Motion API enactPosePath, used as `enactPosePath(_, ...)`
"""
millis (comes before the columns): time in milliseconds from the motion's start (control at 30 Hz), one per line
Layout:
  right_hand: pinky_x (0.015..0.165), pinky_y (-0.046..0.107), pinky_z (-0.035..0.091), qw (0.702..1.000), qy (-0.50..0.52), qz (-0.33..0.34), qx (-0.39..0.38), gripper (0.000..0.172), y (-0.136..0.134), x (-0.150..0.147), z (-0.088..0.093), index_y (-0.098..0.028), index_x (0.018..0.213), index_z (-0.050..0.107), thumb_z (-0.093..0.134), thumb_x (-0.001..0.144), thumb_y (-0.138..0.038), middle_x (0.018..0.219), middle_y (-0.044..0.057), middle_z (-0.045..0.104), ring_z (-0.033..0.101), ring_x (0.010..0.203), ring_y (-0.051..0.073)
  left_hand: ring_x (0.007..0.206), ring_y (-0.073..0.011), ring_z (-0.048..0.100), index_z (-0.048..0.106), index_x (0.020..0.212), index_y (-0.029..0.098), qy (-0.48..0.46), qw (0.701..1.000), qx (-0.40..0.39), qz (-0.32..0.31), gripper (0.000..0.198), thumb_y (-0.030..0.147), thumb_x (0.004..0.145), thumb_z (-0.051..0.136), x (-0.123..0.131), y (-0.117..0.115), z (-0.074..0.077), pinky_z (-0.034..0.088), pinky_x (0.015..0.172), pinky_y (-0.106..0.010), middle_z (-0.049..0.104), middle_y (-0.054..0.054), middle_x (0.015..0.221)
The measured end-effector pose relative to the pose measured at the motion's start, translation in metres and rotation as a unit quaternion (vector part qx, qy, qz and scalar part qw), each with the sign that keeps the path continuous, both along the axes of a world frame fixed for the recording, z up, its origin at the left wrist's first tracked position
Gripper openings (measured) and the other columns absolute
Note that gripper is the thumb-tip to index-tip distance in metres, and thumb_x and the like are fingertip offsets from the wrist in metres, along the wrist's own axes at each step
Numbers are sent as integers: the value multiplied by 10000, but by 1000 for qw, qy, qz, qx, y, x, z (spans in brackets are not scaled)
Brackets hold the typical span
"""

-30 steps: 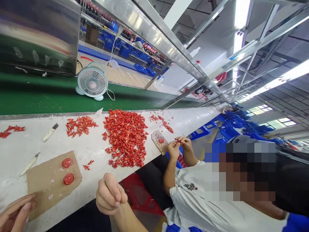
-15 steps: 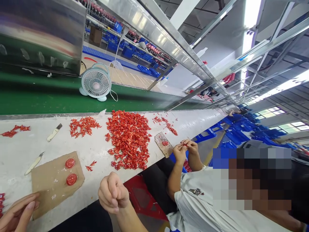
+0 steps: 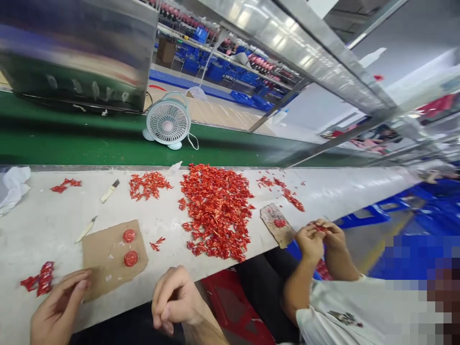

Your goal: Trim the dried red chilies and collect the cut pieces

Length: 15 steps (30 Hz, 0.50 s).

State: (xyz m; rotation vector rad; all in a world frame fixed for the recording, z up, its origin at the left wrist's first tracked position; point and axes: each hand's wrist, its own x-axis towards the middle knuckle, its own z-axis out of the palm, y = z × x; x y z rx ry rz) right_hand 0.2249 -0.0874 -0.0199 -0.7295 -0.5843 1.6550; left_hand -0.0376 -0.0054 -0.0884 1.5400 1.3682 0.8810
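My left hand [image 3: 57, 309] rests at the near edge of the white bench [image 3: 43, 225], fingers stretched out and touching the lower left corner of a brown cardboard sheet [image 3: 104, 254]. Two red round caps [image 3: 130, 247] lie on that sheet. My right hand [image 3: 176, 299] hangs just off the bench edge, fingers curled into a loose fist; what it holds, if anything, is hidden. A few red pieces [image 3: 39, 282] lie left of my left hand. A large pile of small red plastic pieces [image 3: 215, 211] covers the bench middle.
A co-worker's two hands [image 3: 321, 239] pinch a red piece at the right, beside a second cardboard piece [image 3: 276, 224]. Two small knives [image 3: 109, 190] lie on the bench. A small fan [image 3: 168, 122] stands on the green belt [image 3: 72, 143]. A white cloth [image 3: 12, 187] lies far left.
The view has swung left and down, so everything shifted right. My left hand came further into view, fingers extended onto the cardboard corner. My right fist stayed curled.
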Motion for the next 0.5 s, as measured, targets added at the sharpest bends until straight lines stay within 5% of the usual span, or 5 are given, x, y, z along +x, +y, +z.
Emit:
enactPosePath(133, 252, 137, 359, 996, 33, 3, -83, 369, -1, -25, -19, -125, 593, 690, 947, 598, -390, 534, 31, 693, 498, 279, 65, 975, -208, 733, 775, 923, 255, -26, 997, 20, -63, 109, 315, 877, 696, 17, -16, 41, 601, 878, -256, 773, -35, 1006)
enactPosePath(267, 234, 116, 277, 989, 26, 43, -140, 519, -4, -42, -31, -136, 506, 576, 901, 646, -516, 430, -3, 609, 418, 245, 31, 728, -140, 726, 748, 1058, 284, -115, 957, 53, -262, 254, 144, 848, 716, 46, -24, 85, 605, 692, -203, 763, -25, 916)
enactPosePath(500, 252, 112, 223, 982, -9, 81, -169, 581, -14, -30, -32, -156, 532, 555, 881, 598, -632, 394, -47, 552, 387, 254, 23, 727, -126, 715, 726, 979, 249, -155, 951, -4, -267, 239, 53, 874, 639, 70, -21, 111, 584, 668, -197, 735, -19, 844)
